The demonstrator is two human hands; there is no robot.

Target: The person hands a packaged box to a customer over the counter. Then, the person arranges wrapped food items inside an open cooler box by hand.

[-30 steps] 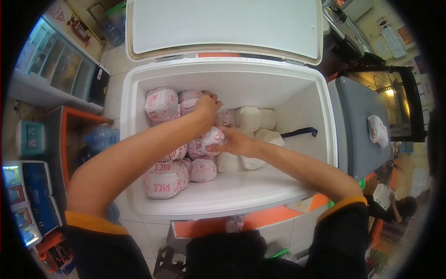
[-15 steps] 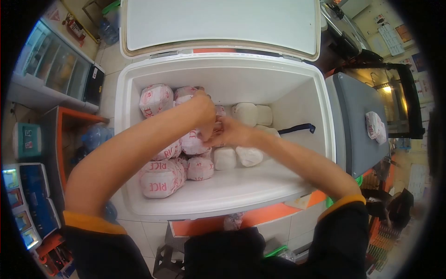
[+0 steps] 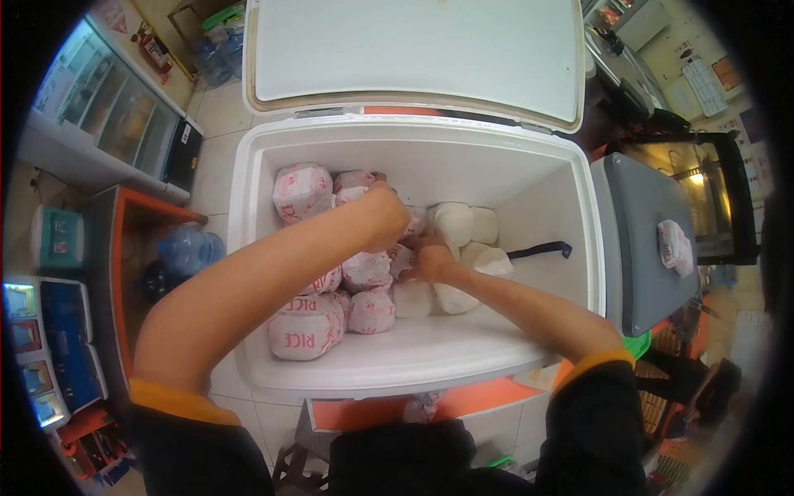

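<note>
Inside the open white cooler box (image 3: pixel 529 186) are several paper-wrapped rice packs (image 3: pixel 306 335) printed "RICE" in red, grouped on the left. Several plain white packs (image 3: pixel 453 221) lie toward the middle. My left hand (image 3: pixel 387 217) reaches down among the printed packs, back of the hand toward me, its fingers mostly hidden. Close beside it, my right hand (image 3: pixel 428 258) has its fingers curled against a printed rice pack (image 3: pixel 402 261) at the border of the two groups. A dark blue strap-like handle (image 3: pixel 542 250) sticks out to the right of the white packs.
The cooler's lid (image 3: pixel 413 54) stands raised at the back. On the right, a grey lid (image 3: pixel 649 248) carries one wrapped pack (image 3: pixel 675 248). A glass-door fridge (image 3: pixel 112 103), an orange-edged shelf (image 3: pixel 124 273) and a water bottle (image 3: pixel 190 248) are on the left.
The view has shifted, so the cooler sits further right and lower. My hands, close together before, are now slightly apart, the right one lower against a printed pack.
</note>
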